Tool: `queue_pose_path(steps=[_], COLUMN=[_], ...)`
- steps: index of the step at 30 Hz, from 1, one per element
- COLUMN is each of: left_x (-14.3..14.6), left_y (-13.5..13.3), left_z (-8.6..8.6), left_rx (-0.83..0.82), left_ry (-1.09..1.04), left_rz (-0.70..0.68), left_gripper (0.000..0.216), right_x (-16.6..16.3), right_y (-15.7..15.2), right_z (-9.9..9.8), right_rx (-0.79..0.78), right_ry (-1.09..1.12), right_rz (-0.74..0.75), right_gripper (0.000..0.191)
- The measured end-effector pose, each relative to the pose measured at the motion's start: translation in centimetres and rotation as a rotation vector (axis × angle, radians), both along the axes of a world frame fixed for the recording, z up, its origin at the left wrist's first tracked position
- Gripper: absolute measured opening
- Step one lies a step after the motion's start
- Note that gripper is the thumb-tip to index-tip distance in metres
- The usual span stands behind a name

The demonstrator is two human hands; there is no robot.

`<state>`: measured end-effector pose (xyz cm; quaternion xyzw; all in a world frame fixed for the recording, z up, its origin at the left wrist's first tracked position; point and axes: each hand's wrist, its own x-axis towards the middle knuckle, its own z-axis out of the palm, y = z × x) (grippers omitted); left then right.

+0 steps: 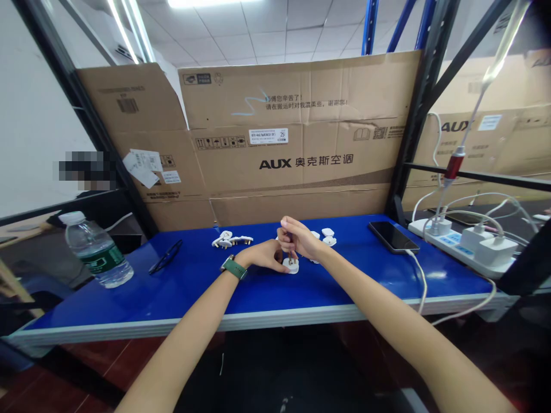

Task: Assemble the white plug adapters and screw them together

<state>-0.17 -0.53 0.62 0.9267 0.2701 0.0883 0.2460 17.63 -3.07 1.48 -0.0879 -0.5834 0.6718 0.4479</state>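
A small white plug part (pixel 291 265) lies on the blue tabletop (pixel 193 292) near the middle. My left hand (pixel 263 255), with a green-strapped watch on the wrist, pinches the part's left side and holds it down. Just above it, my right hand (pixel 296 236) is closed around a thin upright tool, likely a small screwdriver (pixel 291 252), whose tip meets the top of the part. More white plug parts lie behind the hands, a group at the left (pixel 230 240) and a few at the right (pixel 326 234).
A water bottle (pixel 95 249) stands at the left, with a dark pen-like object (pixel 166 256) beside it. A black phone (pixel 392 237) on a white cable and a power strip (pixel 462 244) with chargers sit at the right. Cardboard boxes (pixel 297 137) wall the back.
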Motion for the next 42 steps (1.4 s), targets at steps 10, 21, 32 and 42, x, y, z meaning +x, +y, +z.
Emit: queue_pose_path(steps=[10, 21, 32, 42], left_x=[0.0, 0.2, 0.1, 0.1], left_y=[0.1, -0.1, 0.2, -0.1], left_z=[0.0, 0.1, -0.1, 0.2], left_rx=[0.031, -0.027, -0.020, 0.013], left_ry=[-0.035, -0.039, -0.038, -0.018], left_rz=[-0.046, -0.035, -0.070, -0.050], left_gripper=[0.048, 0.051, 0.050, 0.051], right_x=[0.8, 0.4, 0.6, 0.4], right_y=[1.0, 1.1, 0.9, 0.6], right_z=[-0.2, -0.3, -0.4, -0.2], right_rx=[0.057, -0.056, 0.001, -0.061], right_ry=[-0.033, -0.004, -0.076, 0.043], right_rz=[-0.101, 0.093, 0.055, 0.064], right_gripper=[0.039, 0.035, 0.038, 0.034])
